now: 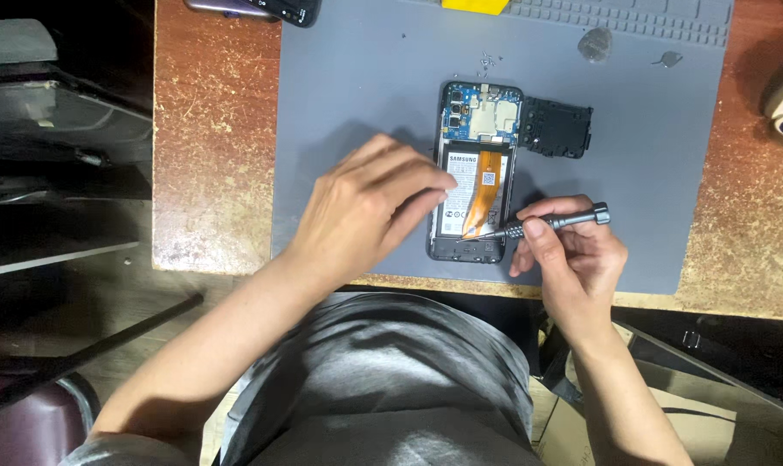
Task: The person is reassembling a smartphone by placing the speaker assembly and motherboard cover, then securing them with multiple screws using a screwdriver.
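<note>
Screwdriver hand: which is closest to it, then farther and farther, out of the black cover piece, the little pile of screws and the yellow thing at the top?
From the right hand:
1. Black cover piece, just above the hand, beside the opened phone.
2. Little pile of screws, higher up on the grey mat.
3. Yellow thing, at the mat's top edge.

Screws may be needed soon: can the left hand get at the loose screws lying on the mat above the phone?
Probably yes. The left hand rests on the opened phone, holding nothing, and the grey mat between it and the screws lies bare.
</note>
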